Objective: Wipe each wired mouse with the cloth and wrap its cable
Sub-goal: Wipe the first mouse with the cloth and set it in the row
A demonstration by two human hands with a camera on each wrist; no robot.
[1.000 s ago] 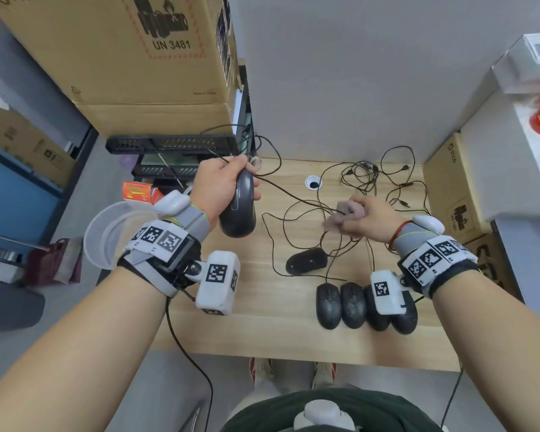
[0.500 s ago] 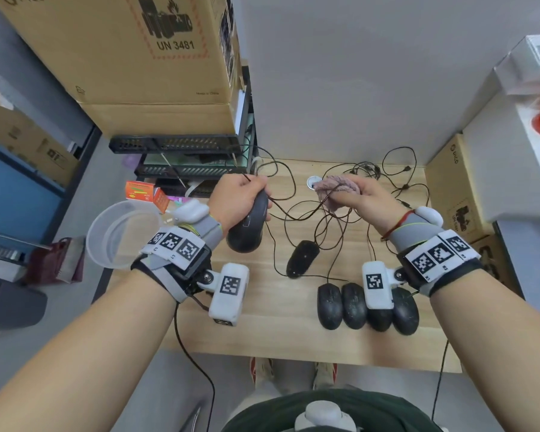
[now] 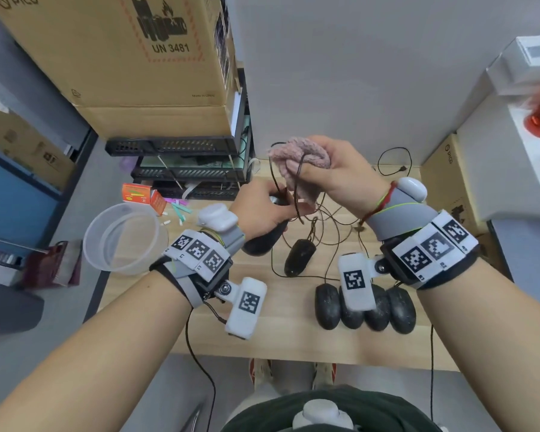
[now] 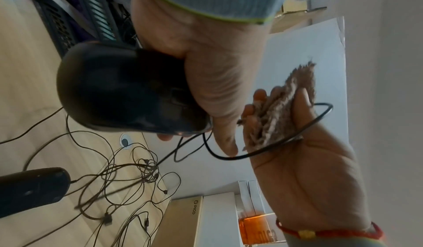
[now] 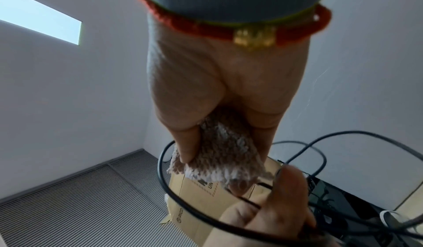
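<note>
In front of you the wooden desk (image 3: 281,335) carries a row of four black mice (image 3: 363,308) side by side near its front edge, partly behind your right wrist camera, and one more black mouse (image 3: 299,256) lying alone just beyond them among a tangle of loose cables (image 4: 128,182). At the left edge of the desk a clear plastic bowl (image 3: 123,238) overhangs the floor. Your left hand (image 3: 258,212) is raised above the desk with its fingers curled round a black wired mouse (image 4: 123,91), gripping it by the body. Your right hand (image 3: 337,177) is higher and just beside it, fingers and thumb closed on a bunched pink-grey cloth (image 3: 300,159). The held mouse's cable (image 4: 270,148) runs out from the mouse's front, loops over the cloth and your right fingers, and hangs down toward the tangle on the desk. The two hands are close together, nearly touching at the fingertips.
</note>
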